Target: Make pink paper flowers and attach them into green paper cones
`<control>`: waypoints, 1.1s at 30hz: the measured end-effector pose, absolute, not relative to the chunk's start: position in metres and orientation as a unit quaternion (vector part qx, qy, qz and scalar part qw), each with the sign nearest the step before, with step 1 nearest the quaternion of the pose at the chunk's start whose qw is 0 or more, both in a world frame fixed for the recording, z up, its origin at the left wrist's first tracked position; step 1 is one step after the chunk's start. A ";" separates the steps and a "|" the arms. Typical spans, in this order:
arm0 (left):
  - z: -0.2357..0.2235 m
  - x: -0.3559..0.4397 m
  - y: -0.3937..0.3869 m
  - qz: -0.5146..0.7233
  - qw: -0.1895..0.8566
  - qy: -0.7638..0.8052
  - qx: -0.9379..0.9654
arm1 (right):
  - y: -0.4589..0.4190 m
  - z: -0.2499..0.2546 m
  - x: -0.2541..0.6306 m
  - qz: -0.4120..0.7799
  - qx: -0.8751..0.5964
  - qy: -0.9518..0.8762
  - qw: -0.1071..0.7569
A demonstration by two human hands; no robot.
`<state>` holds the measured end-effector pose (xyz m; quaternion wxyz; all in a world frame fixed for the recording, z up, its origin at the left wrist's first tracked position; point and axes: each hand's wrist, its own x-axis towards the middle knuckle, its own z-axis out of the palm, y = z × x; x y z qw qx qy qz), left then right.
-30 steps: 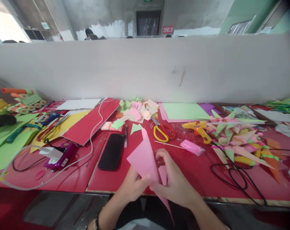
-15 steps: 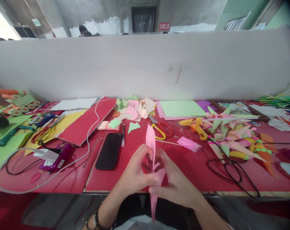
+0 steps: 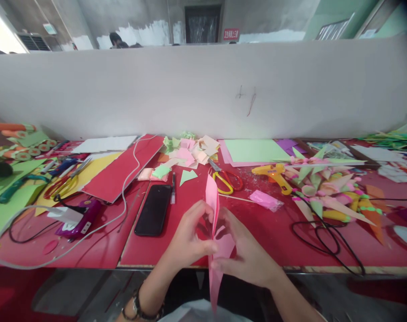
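- Two hands on my feed: left hand and right hand, fingers curled, pinching a bent pink paper sheet between them, presumably to steady it on edge, at the red counter's near side.
- Left, I see a flat black rectangular phone, likely set aside.
- Farther, yellow-and-red-handled metal scissors lie seemingly within reach.

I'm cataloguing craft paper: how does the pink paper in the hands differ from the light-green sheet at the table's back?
The pink paper is held upright between the left hand and right hand; the light-green sheet lies flat.
The pink paper is bent, with a flap toward the right hand; the light-green sheet looks unfolded.
Both are thin, plain-coloured sheets.
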<state>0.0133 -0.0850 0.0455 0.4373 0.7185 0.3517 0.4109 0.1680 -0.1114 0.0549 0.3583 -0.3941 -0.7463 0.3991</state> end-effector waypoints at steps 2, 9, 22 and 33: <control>0.043 0.014 -0.085 0.417 0.424 0.360 0.719 | -0.112 0.054 0.167 0.391 -0.404 -0.746 0.356; 0.046 0.010 -0.087 0.413 0.419 0.355 0.727 | -0.112 0.053 0.170 0.399 -0.403 -0.749 0.342; 0.049 -0.011 -0.091 0.412 0.326 0.415 0.743 | -0.100 0.054 0.192 0.295 -0.574 -0.644 0.411; 0.077 -0.041 -0.067 0.400 -0.027 0.629 0.666 | -0.089 0.066 0.242 0.058 -0.636 -0.613 0.464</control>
